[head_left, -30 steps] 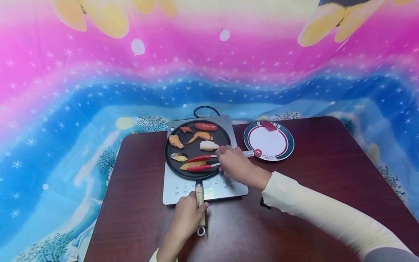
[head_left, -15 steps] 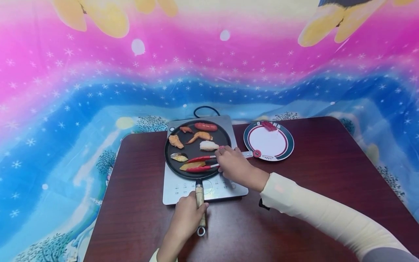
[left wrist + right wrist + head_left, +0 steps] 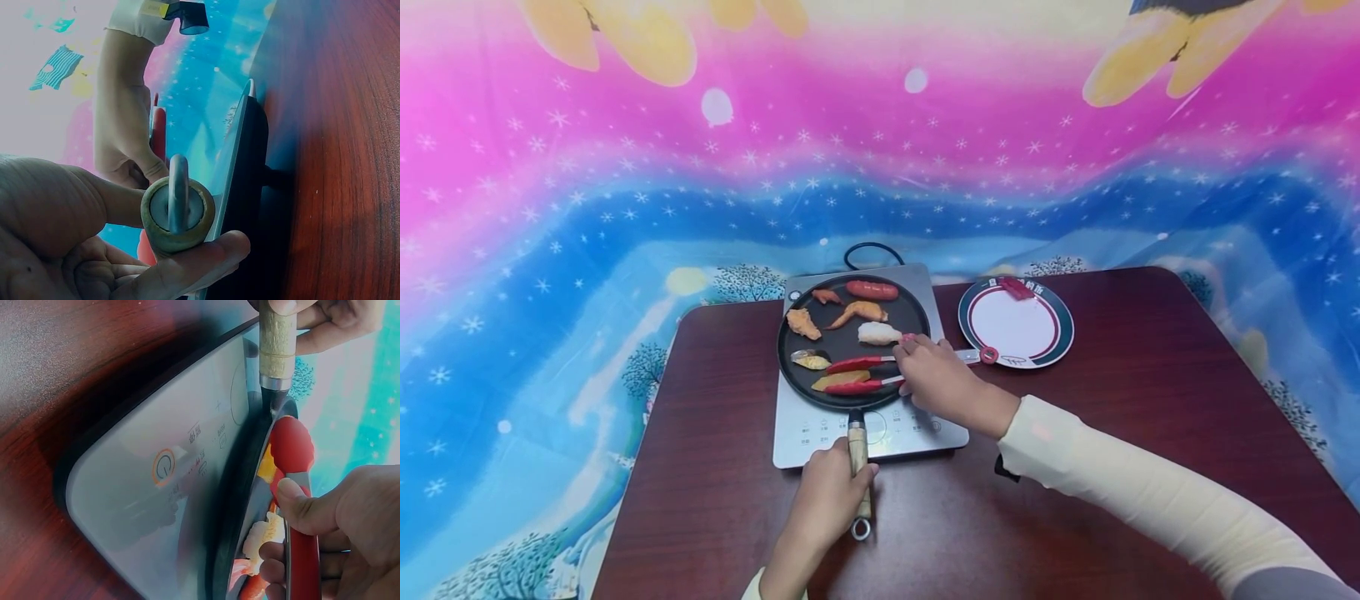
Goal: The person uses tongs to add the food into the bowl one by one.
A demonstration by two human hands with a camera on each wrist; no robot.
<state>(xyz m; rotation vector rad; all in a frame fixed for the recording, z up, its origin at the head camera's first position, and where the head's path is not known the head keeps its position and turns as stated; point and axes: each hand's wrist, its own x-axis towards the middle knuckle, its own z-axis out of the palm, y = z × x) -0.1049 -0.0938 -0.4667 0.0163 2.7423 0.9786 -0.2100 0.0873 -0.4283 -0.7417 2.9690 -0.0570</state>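
My left hand (image 3: pixel 827 492) grips the wooden handle (image 3: pixel 857 450) of a flat black frying pan (image 3: pixel 838 343). The handle's end, with its metal ring (image 3: pixel 179 194), faces the left wrist view. My right hand (image 3: pixel 943 375) holds red-tipped metal tongs (image 3: pixel 292 444) over the pan's near side. Their two red tips stand apart, the lower one overlapping a flat yellow-brown food piece (image 3: pixel 842 379). By the upper tip lies a small yellow and silver piece (image 3: pixel 811 360). A white piece with a pink end (image 3: pixel 877 333) sits just beyond my right fingers.
The pan rests on a silver induction cooker (image 3: pixel 820 454). Farther back in it lie a red sausage (image 3: pixel 871 290), a wing-shaped fried piece (image 3: pixel 861 312) and a fried chunk (image 3: pixel 803 323). A green-rimmed plate (image 3: pixel 1015 329) with red pieces (image 3: pixel 1017 288) stands right, on the brown table (image 3: pixel 1135 367).
The tongs have shifted only very slightly in my right hand, their tips staying apart over the pan. My left hand keeps its grip on the handle, and the food lies as before.
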